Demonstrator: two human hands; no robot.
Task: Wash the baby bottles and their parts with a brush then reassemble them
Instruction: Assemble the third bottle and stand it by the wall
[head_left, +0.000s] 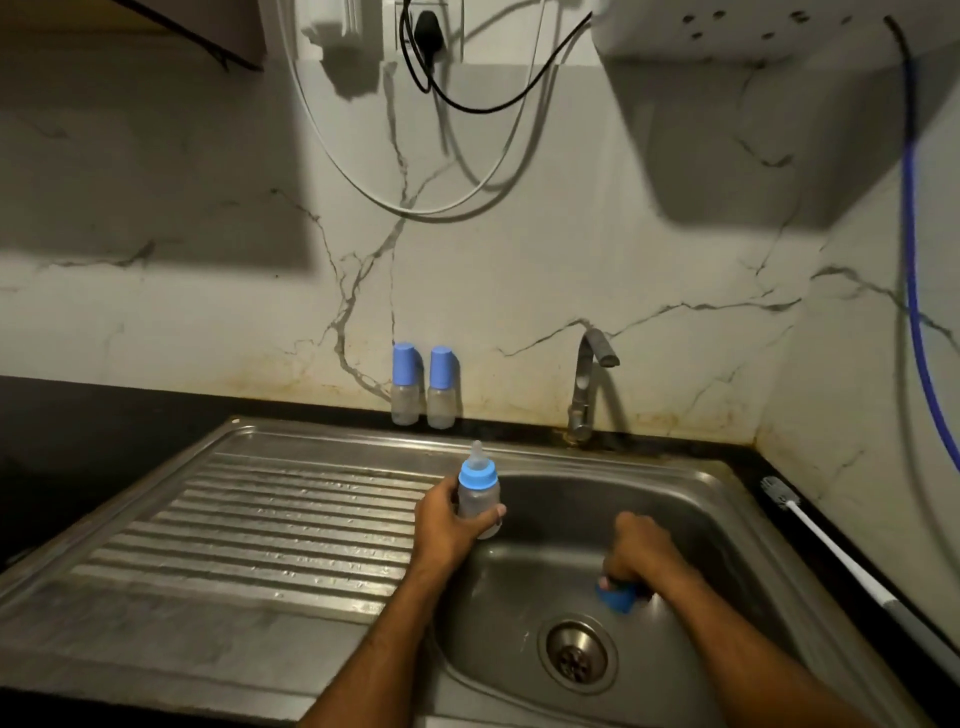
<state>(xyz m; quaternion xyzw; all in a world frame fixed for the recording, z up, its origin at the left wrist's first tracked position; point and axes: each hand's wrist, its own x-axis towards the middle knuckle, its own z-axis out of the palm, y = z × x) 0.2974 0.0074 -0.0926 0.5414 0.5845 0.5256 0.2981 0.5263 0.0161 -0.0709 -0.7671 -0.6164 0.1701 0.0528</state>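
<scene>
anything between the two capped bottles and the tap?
Nothing: bare wall and counter edge between the capped bottles and the tap, per the head view.

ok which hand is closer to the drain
Right. The right hand, holding a blue cap, is just above the drain; the left hand holds a bottle at the basin's left edge.

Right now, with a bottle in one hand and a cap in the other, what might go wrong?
The left hand holds the bottle over the sink's edge, nipple bare; a slip could drop it into the basin. The blue cap in the right hand hangs near the drain.
</scene>
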